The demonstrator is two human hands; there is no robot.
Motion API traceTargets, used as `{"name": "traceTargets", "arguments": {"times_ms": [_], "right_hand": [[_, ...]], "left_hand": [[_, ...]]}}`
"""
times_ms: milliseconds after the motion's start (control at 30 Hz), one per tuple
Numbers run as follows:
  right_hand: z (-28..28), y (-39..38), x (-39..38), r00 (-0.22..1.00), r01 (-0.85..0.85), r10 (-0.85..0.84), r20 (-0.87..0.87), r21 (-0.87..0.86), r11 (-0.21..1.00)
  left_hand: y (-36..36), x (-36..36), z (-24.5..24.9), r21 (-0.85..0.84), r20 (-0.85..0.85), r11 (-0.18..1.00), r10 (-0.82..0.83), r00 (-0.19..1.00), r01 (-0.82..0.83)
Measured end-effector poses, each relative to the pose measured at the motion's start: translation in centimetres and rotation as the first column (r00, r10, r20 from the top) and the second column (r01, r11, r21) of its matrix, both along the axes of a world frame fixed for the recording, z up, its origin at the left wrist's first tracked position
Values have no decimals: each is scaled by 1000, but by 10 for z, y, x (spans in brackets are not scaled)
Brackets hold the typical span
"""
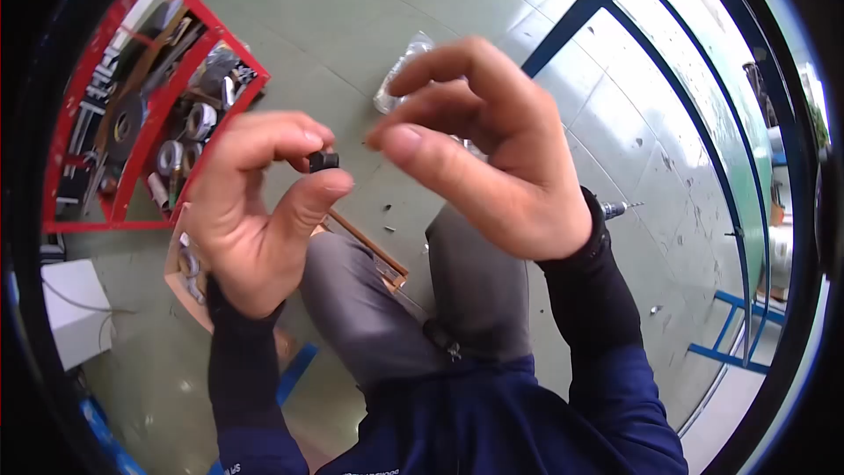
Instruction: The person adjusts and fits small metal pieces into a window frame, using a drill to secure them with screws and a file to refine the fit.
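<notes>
The fingers (299, 136) of the left hand (255, 220) pinch one small black blocky piece (323, 160) by its edges above the grey trouser legs (369, 299). The right hand (501, 158) curls nearly closed just beside it, holding something or nothing, I cannot tell. So slight a grip could, I judge, let it slip to the grey-green floor (352, 18), among two tiny dark bits (388, 208), one crumpled clear plastic bag (396, 62) and one red metal toolbox (215, 22).
</notes>
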State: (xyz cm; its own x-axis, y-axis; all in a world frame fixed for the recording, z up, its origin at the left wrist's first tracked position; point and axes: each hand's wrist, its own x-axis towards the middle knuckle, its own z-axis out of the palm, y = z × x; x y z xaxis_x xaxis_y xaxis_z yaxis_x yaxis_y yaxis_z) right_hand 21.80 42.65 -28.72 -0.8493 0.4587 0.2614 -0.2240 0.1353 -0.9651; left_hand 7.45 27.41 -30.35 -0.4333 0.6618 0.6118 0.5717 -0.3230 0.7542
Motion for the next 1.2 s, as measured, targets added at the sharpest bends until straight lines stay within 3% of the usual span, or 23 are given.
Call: {"name": "traceTargets", "arguments": {"times_ms": [33,133,233,300,367,467,633,733,833,900,933,1033,1200], "right_hand": [[-42,22,10,993,112,-118,18,210,971],[-185,79,69,775,306,-426,468,312,899],[-362,66,155,366,428,-436,822,267,863],[-471,22,218,92,235,-571,816,539,809],[-511,-9,247,-139,209,-483,865,502,839],[-534,-35,268,31,115,-525,851,518,847],[-556,-55,286,223,321,-517,827,438,840],[-532,-55,273,318,577,-527,788,280,767],[-464,-37,241,454,739,-447,771,-45,672],[-430,-11,221,578,743,-349,737,-299,599],[-425,-1,212,627,713,-341,700,-340,613],[-402,31,172,726,640,-322,607,-425,641],[-386,40,161,778,512,-228,586,-381,770]], "left_hand": [[9,4,-47,-21,348,999,-21,937,30],[31,17,-178,-216,763,959,51,644,181],[35,55,-267,-285,947,904,215,237,319],[43,71,-292,-308,951,867,279,130,391],[52,81,-308,-327,942,834,325,82,445],[73,83,-326,-344,936,787,334,115,512],[118,81,-383,-410,912,713,330,243,569],[159,79,-438,-536,782,670,165,601,513],[209,74,-473,-660,444,676,-2,896,328],[233,77,-480,-637,593,643,56,803,425],[238,79,-481,-581,731,602,89,676,548],[231,94,-462,-344,933,696,174,316,631],[208,92,-437,-189,977,772,87,194,607]]}}
